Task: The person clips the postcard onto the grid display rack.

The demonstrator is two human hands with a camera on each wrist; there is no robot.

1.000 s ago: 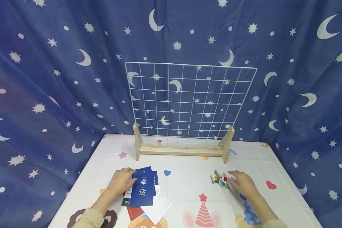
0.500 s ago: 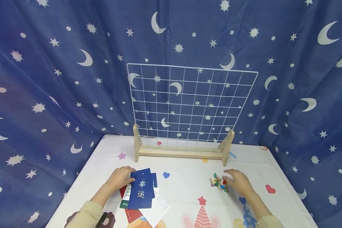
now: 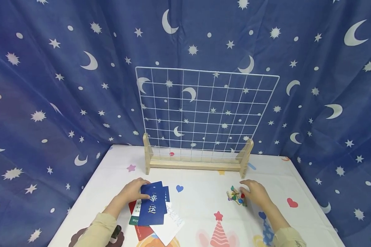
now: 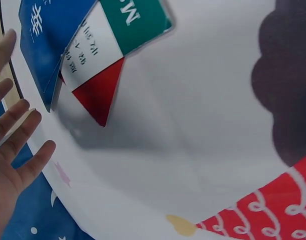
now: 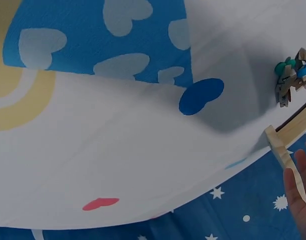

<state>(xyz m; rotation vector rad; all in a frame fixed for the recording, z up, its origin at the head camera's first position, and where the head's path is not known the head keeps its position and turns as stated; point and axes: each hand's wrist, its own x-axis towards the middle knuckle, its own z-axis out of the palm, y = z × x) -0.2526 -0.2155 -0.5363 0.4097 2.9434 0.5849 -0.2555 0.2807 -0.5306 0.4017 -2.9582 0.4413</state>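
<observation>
My left hand (image 3: pixel 134 190) is at the upper left edge of a blue card (image 3: pixel 153 202) with Chinese characters. In the left wrist view its fingers (image 4: pixel 23 132) are spread, with nothing gripped. Under the blue card are a second blue card (image 3: pixel 167 194), a green-and-white card (image 3: pixel 134 219), a red card (image 3: pixel 143 232) and a white handwritten card (image 3: pixel 170 228). My right hand (image 3: pixel 256 192) hovers by a small pile of wooden clips (image 3: pixel 236 196) with coloured decorations. Its fingertips are just right of the pile; the right wrist view shows it only partly, fingers loosely extended.
A white wire grid (image 3: pixel 204 109) stands upright in a wooden base (image 3: pixel 194 165) behind the cards and clips. A printed white cloth (image 3: pixel 201 192) covers the table. Blue curtains (image 3: pixel 55 96) with moons and stars hang at the back and sides.
My left hand has shifted slightly right, its thumb further over the blue card. My right hand has moved left, closer to the clips. The cards and clips look unmoved.
</observation>
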